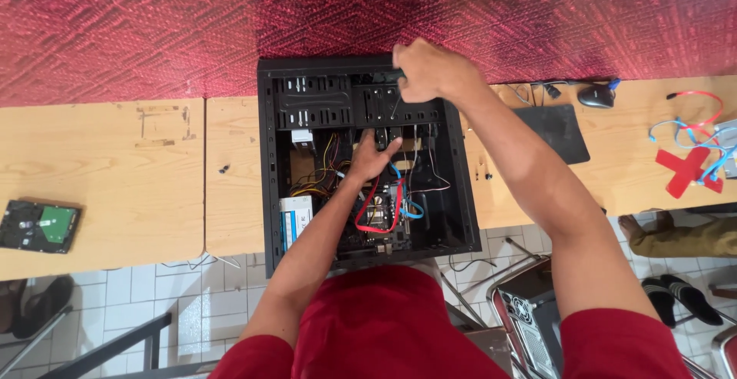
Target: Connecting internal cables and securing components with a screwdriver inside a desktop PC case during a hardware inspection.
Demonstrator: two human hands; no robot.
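Two-handed, worked inside the open black metal computer case [269,156], laid on its side at the near edge of the pale wooden bench [107,172], about midway along it. Pressed the left hand [374,156] down among the loose wires just below the black drive cage [315,103], fingers spread and gripping nothing that showed, close to the flat red cable [367,210] and the thin blue cable [414,209]. Held the right hand [430,72] curled shut at the far rim of the case, above the cage; seemed pinched on something small, yet could not tell what. Judged the step as work at the drive cage, with the case wide open and the cabling unsettled. Would call next for a steady right hand at the rim and for a left hand kept clear of the red and blue cables, so as not to snag them. Could not see the right fingertips behind the knuckles, nor the board under the left forearm. Lost the near end of the case behind the red shirt. Noted a bare green-backed hard drive [38,225] near the bench's left end, and a tangle of cables cut off at its right end.
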